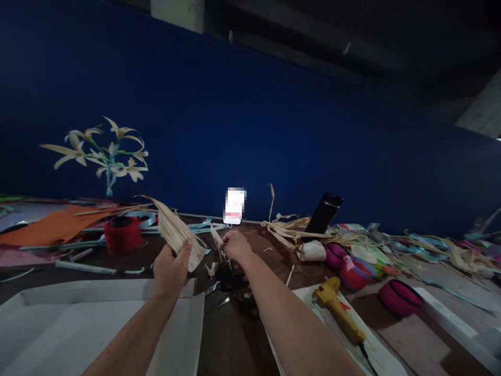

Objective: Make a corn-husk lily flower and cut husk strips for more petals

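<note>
My left hand [171, 266] pinches a broad, dry corn husk [176, 230] between thumb and fingers, and its pointed tip leans up to the left. Just to the right, my right hand [236, 246] is closed at a narrow pale strip of corn husk [216, 237], which sticks out on its left side. The fingertips of that hand are partly hidden. Beneath it, scissors [223, 287] with dark handles lie on the brown table [230, 344]. A small pale scrap [212, 269] sits beside them.
A white open box [78, 324] fills the front left. On the right lie a yellow glue gun [338, 308], tape rolls [400, 296], a black bottle [324, 213] and loose husks [285, 230]. A lit phone [235, 204] and a husk-flower arrangement [111, 156] stand behind.
</note>
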`<state>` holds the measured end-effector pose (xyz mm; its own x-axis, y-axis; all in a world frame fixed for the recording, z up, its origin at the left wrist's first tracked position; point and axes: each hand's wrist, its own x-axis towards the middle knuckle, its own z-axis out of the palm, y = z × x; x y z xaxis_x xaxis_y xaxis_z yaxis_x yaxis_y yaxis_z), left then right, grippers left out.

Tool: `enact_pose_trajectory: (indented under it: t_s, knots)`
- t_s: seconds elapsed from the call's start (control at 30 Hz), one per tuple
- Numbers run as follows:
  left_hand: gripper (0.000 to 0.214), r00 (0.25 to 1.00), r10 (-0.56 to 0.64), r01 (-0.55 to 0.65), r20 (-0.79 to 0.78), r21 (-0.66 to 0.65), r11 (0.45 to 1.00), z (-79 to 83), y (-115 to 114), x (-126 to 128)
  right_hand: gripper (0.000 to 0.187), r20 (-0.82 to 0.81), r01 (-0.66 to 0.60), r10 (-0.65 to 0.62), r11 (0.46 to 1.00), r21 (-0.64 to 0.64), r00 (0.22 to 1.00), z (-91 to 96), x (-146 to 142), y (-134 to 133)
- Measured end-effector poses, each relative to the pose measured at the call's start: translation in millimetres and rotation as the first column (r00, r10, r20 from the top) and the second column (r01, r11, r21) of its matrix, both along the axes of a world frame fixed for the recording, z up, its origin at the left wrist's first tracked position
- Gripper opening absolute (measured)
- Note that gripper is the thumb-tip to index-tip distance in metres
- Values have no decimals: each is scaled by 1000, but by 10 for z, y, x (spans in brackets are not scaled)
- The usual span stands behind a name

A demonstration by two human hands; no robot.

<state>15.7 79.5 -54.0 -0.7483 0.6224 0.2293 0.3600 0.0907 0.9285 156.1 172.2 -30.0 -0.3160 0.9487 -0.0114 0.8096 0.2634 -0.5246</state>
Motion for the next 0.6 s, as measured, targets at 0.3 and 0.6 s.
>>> enact_pose_trajectory:
  t_s: [0.3,0.6]
  knots:
    - [39,1000,19,-19,12,-13,1000,-23,21,-24,21,-518,-51,-3,995,-91,855,230,150,-73]
    - [43,998,-39,38,43,9,999,-48,17,-3,24,-732,-238,-25,938,-253,681,460,550,-574]
